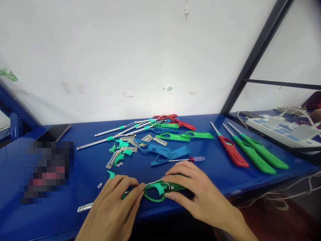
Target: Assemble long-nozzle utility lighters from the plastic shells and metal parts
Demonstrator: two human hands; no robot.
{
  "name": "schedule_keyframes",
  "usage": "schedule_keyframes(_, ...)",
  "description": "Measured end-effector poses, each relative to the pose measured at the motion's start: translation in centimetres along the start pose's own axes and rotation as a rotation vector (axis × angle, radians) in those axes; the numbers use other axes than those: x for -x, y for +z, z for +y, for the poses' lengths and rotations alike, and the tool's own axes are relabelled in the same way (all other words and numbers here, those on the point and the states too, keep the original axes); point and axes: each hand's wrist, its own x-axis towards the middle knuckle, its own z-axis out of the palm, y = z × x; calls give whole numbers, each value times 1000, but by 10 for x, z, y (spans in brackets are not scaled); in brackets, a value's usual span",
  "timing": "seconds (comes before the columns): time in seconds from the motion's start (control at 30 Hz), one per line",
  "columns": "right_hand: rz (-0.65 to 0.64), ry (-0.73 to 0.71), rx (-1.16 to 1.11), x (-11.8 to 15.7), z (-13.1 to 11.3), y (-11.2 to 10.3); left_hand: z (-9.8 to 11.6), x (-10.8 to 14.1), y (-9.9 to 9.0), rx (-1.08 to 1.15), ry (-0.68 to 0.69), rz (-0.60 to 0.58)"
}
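At the front of the blue table lies an open green lighter casing (154, 200), with a teal trigger (158, 188) and a thin white wire inside. My left hand (117, 201) is closed on the casing's left end, where a metal tube (84, 207) sticks out to the left. Fingers of my right hand (193, 190) hold the casing's right part, thumb and fingertips beside the trigger and a small metal piece. A screwdriver (197, 159) and blue casing halves (180, 152) lie just beyond my right hand. The fingertips partly cover the casing.
Behind lie metal tubes (110, 129), clear tanks (113, 159), teal triggers (119, 158) and green casing halves (173, 136). Assembled red (232, 152) and green lighters (253, 155) are at right, near a power strip (281, 132). A phone (54, 133) and blurred item (50, 170) are left.
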Motion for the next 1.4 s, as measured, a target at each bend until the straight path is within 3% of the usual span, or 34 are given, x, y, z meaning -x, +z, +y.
schedule_keyframes(0.27,15,18,-14,-1,1,0,0,0,-2,-31,-3,3)
schedule_keyframes(0.6,50,13,-40,-2,-1,0,-47,8,-19,-123,-314,62)
schedule_keyframes(0.87,110,-12,-48,-6,1,-1,-68,21,-32,-124,-501,-50)
schedule_keyframes(1.0,48,-94,66,-35,-6,-10,-72,27,-36,-105,-579,-123)
schedule_keyframes(1.17,-175,-280,404,-104,-14,-18,-72,19,-40,-40,-646,-213)
schedule_keyframes(1.23,-285,-320,566,-132,-12,-15,-70,17,-40,-32,-655,-241)
schedule_keyframes(1.4,-375,-359,626,-181,0,7,-63,9,-41,-3,-717,-315)
